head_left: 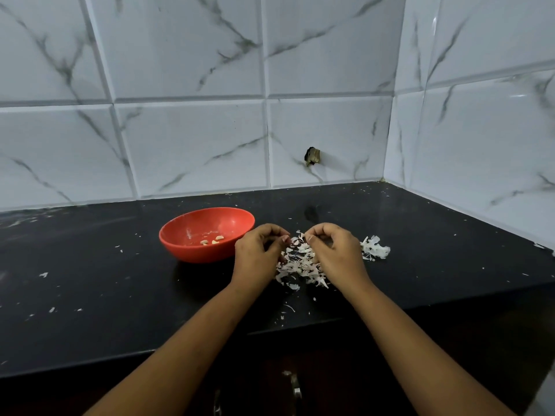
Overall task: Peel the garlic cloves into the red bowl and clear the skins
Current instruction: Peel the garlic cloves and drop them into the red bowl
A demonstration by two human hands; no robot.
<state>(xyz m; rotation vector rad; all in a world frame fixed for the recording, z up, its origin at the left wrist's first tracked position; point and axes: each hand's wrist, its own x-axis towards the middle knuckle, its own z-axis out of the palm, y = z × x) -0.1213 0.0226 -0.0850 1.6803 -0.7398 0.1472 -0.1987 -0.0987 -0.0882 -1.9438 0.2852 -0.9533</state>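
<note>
We saw left hand (pixel 258 247), right hand (pixel 333 250) both curled, pinching pale piece (pixel 295 241) above skins (pixel 300 267), beside red bowl (pixel 195 253) holding cloves (pixel 211 241). We feared slip dropping it into skins; brushing wrists scattering skins across counter (pixel 120 295).

Both hands meet over a pile of skins (pixel 300 267) on the black counter (pixel 120 283). The left hand (pixel 258 250) and right hand (pixel 336 250) have curled fingers and pinch a small pale bit (pixel 295 241) between them; clove or skin, too small to tell. The red bowl (pixel 192 252) sits just left of the left hand and holds a few peeled cloves (pixel 214 240). A smaller clump (pixel 375 247) lies just right of the right hand.
</note>
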